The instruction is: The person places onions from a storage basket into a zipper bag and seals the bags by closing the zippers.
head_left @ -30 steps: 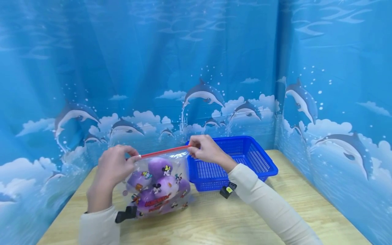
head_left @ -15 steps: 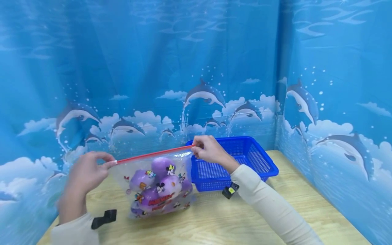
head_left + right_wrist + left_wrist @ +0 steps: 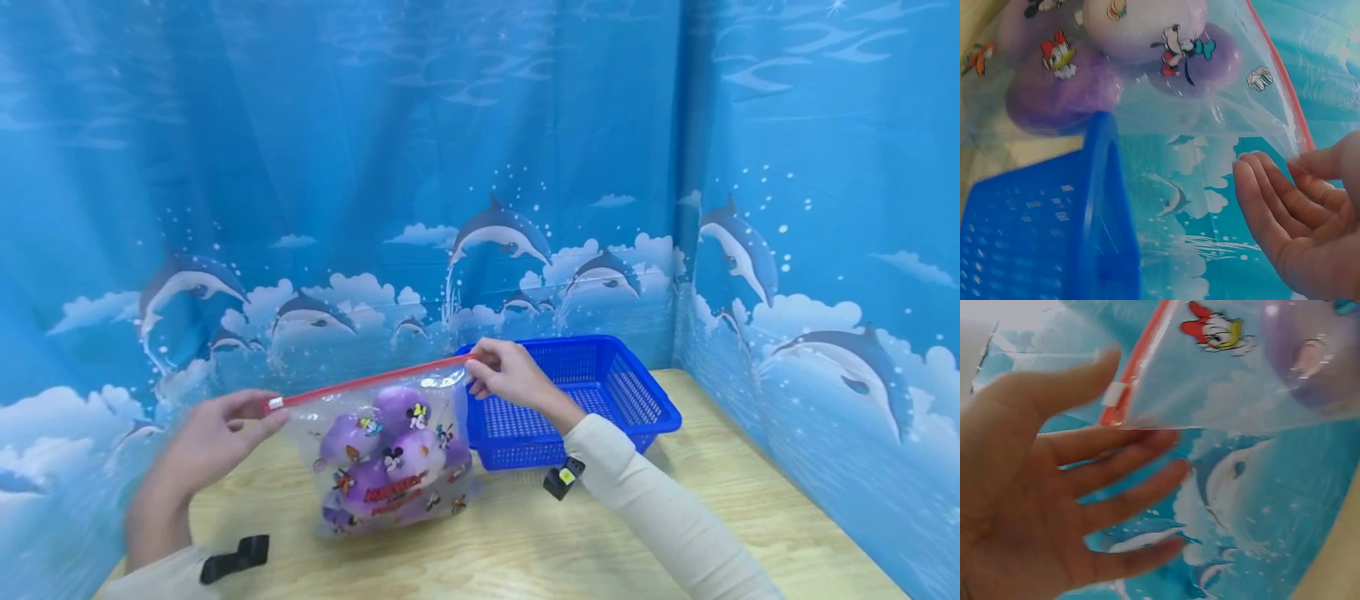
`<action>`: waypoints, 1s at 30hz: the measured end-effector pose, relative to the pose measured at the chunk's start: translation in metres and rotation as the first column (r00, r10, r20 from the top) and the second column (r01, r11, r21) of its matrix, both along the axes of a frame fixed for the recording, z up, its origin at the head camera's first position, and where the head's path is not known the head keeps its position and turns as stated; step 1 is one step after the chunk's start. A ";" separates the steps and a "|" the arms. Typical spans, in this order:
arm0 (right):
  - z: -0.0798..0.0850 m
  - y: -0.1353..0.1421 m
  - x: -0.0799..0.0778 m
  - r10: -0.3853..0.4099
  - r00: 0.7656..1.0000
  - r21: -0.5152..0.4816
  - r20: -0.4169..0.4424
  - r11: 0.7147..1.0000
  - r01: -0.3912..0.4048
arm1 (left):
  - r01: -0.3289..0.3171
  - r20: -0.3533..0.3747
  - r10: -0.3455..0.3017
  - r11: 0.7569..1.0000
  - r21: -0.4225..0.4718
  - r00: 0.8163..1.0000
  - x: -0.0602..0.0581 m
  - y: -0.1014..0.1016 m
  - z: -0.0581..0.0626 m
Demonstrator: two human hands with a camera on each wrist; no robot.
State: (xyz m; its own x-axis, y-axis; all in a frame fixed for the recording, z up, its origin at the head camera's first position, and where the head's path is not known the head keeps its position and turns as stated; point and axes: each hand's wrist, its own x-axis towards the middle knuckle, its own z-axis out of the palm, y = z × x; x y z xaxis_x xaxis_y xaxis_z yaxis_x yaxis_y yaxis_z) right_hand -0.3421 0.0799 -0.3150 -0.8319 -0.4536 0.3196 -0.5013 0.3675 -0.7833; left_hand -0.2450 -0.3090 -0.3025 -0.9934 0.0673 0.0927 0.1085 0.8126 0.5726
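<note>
A clear slider zip bag (image 3: 397, 500) printed with cartoon characters stands upright over the table, with several purple balls (image 3: 401, 408) inside. Its red zip edge slants up to the right, and the white slider (image 3: 275, 403) sits at the left end. My right hand (image 3: 513, 379) pinches the upper right corner between thumb and finger. Around the left end of the zip is my left hand (image 3: 206, 437); the left wrist view shows its fingers (image 3: 1135, 500) spread and nearly straight, with the thumb beside the slider.
A blue perforated basket (image 3: 517, 457) stands on the wooden table (image 3: 585, 542), right of the bag and partly behind my right hand. Curtains (image 3: 360, 167) printed with dolphins enclose the back and sides.
My left hand has drawn the slider leftward along the zip to its left end, and its fingers have loosened from it. The right hand keeps its corner almost in place.
</note>
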 end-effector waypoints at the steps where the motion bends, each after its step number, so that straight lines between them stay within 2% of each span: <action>1: -0.002 0.000 0.000 0.013 1.000 -0.001 0.024 1.000 -0.013 | 0.032 0.041 -0.032 0.999 0.015 0.999 -0.002 0.000 -0.005; 3: -0.008 -0.001 0.000 0.047 0.997 0.025 0.068 0.998 -0.049 | 0.116 0.133 -0.123 0.991 0.062 0.983 -0.007 0.002 -0.017; 5: -0.012 -0.003 0.002 0.070 0.993 0.098 0.094 0.992 -0.080 | 0.181 0.203 -0.203 0.976 0.124 0.958 -0.011 0.005 -0.030; 7: -0.016 -0.005 0.005 0.080 0.991 0.194 0.106 0.976 -0.100 | 0.203 0.263 -0.245 0.963 0.177 0.933 -0.014 0.009 -0.043; 9: -0.021 -0.008 0.008 0.093 0.991 0.278 0.098 0.953 -0.117 | 0.197 0.302 -0.243 0.965 0.176 0.922 -0.017 0.012 -0.050; 12: -0.026 -0.012 0.014 0.116 0.991 0.356 0.073 0.925 -0.134 | 0.151 0.344 -0.194 0.977 0.149 0.919 -0.020 0.016 -0.057; 15: -0.031 -0.020 0.017 0.130 0.990 0.368 0.057 0.919 -0.141 | 0.141 0.349 -0.185 0.979 0.147 0.919 -0.023 0.021 -0.059; 18: -0.035 -0.029 0.018 0.134 0.990 0.339 0.049 0.930 -0.142 | 0.155 0.318 -0.207 0.971 0.181 0.925 -0.024 0.023 -0.061; 23: -0.039 -0.043 0.021 0.141 0.986 0.235 0.092 0.959 -0.159 | 0.210 0.241 -0.273 0.943 0.257 0.931 -0.025 0.018 -0.060; 30: -0.044 -0.066 0.025 0.098 0.983 0.102 0.158 0.988 -0.115 | 0.203 0.180 -0.251 0.947 0.247 0.951 -0.026 0.003 -0.058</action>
State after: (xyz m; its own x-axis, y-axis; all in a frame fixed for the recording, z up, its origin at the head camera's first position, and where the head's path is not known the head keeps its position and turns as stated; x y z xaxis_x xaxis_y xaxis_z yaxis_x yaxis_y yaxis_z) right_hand -0.3171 0.0140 -0.3585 -0.8119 -0.5678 0.1362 -0.4204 0.4066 -0.8112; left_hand -0.2707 -0.3062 -0.3604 -0.9526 0.2950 -0.0743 0.1352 0.6292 0.7654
